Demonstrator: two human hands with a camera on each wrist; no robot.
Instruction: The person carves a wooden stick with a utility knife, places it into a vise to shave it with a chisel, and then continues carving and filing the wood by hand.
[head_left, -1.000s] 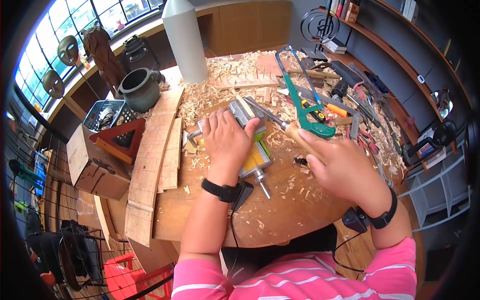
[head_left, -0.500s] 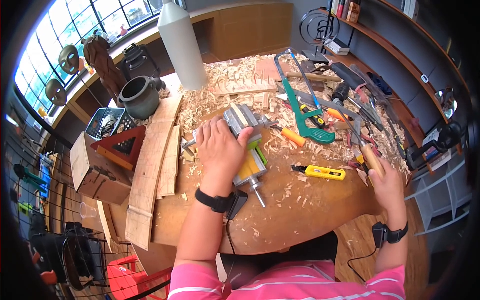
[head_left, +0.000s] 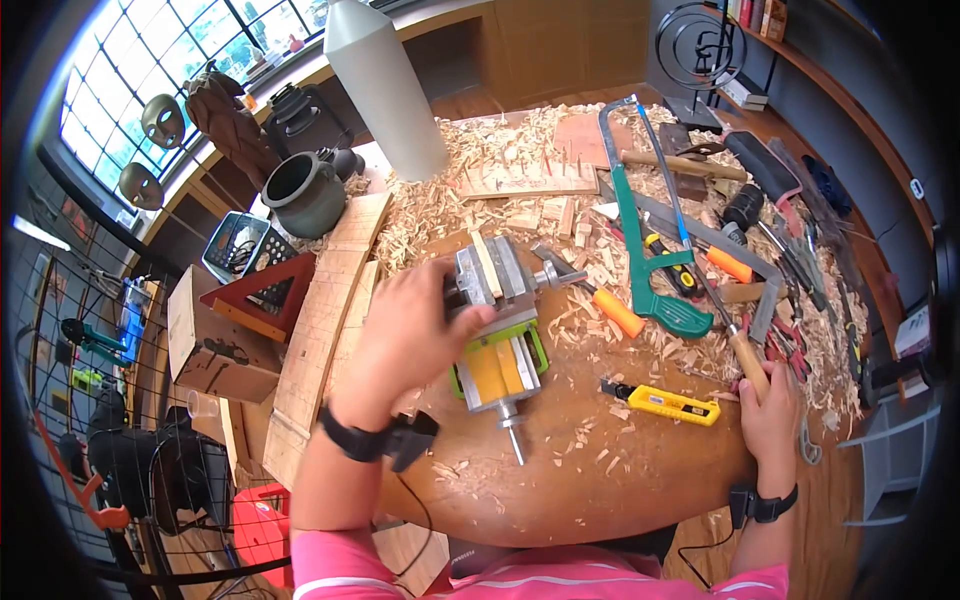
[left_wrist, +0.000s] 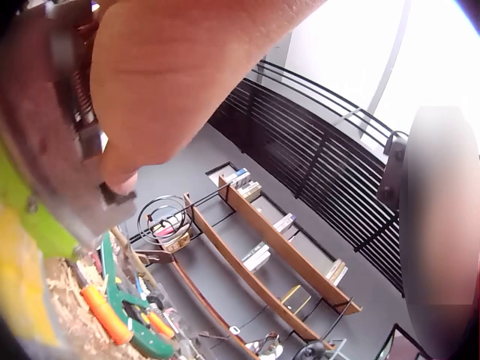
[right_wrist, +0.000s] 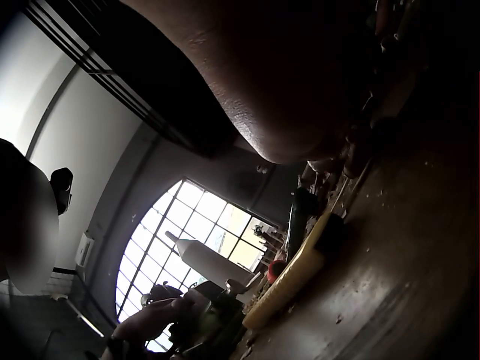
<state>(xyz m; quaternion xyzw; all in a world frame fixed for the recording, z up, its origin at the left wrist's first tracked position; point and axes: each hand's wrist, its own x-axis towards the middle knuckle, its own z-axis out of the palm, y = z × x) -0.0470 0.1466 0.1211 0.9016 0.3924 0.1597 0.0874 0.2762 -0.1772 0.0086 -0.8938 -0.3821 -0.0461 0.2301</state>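
Note:
My left hand (head_left: 400,325) is at the left side of the grey metal vise (head_left: 512,312), its thumb reaching along the near side. A thin strip of pale wood (head_left: 487,264) stands between the vise jaws. In the left wrist view, the thumb tip is right by the vise's metal edge (left_wrist: 94,214). My right hand (head_left: 770,420) grips the wooden handle (head_left: 750,362) of a tool with a long thin metal shaft, low over the table's right side. A yellow utility knife (head_left: 672,404) lies left of that hand.
A green-handled hacksaw (head_left: 640,240) and an orange-handled tool (head_left: 618,312) lie among wood shavings. A board with upright pegs (head_left: 530,182) is behind the vise. Long planks (head_left: 325,340), a cardboard box (head_left: 215,335) and a dark pot (head_left: 305,195) line the left.
The right hand has carried the wooden-handled tool from the vise to the table's right side, uncovering the utility knife. The left hand has slid left off the vise's top. The view has shifted.

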